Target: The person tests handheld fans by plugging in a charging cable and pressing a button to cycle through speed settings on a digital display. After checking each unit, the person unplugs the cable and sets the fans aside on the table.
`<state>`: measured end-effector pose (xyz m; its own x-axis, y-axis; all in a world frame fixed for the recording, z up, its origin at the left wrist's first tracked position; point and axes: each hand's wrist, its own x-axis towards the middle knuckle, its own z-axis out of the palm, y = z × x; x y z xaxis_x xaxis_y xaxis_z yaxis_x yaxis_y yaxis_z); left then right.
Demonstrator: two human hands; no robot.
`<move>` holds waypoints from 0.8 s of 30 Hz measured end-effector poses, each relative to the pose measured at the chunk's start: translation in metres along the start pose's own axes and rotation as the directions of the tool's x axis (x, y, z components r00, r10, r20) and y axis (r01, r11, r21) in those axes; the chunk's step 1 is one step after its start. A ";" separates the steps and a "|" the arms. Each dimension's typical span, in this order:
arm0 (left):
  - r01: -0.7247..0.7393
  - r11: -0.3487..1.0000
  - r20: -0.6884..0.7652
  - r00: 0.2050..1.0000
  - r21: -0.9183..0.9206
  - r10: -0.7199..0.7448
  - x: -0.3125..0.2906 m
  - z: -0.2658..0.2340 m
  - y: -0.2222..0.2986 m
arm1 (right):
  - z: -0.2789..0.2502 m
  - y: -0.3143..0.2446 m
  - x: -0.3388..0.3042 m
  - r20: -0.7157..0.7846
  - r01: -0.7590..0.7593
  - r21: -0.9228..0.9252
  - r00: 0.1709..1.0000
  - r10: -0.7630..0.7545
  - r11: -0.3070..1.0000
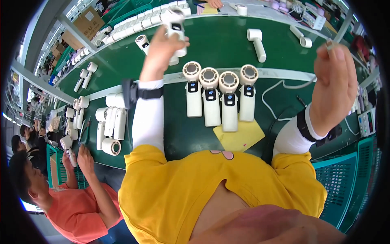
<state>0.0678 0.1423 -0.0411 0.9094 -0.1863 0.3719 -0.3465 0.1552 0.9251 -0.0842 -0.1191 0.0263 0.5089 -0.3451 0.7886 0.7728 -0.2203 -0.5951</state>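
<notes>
My left hand (160,46) is closed around a white handheld fan (176,27) above the far side of the bench, its dark display facing me. At the right, my raised right hand (336,77) has its fingers pressed together on a small pale piece (329,44), too small to name. Several white handheld fans lie in a row between my arms, among them one at the left (194,99) and one at the right (247,101), their small displays lit. A yellow paper sheet (243,136) lies partly under them.
A white cable (266,95) curves over the green bench near my right arm. More fans (111,122) are grouped at my left, beside a co-worker in a red shirt (77,207) handling another fan. A green basket (335,183) stands at the lower right; single fans (258,44) lie farther back.
</notes>
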 end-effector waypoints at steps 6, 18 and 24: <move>0.072 0.746 -0.084 0.996 0.662 -0.021 0.049 -0.004 -0.112 | -0.011 0.006 -0.002 0.007 -0.013 0.006 1.000 0.013 1.000; -0.189 0.434 -0.132 0.783 0.881 0.608 -0.038 0.013 -0.080 | -0.016 0.008 0.000 0.006 0.090 -0.041 0.996 -0.090 0.995; -0.274 0.226 0.158 0.890 0.935 0.427 -0.115 0.033 -0.050 | -0.031 0.008 0.002 -0.048 0.082 -0.018 0.995 -0.083 0.996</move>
<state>-0.0272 0.1239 -0.1272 0.6251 -0.2526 0.7386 -0.5430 -0.8204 0.1790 -0.0891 -0.1501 0.0188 0.4240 -0.3689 0.8271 0.8051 -0.2647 -0.5308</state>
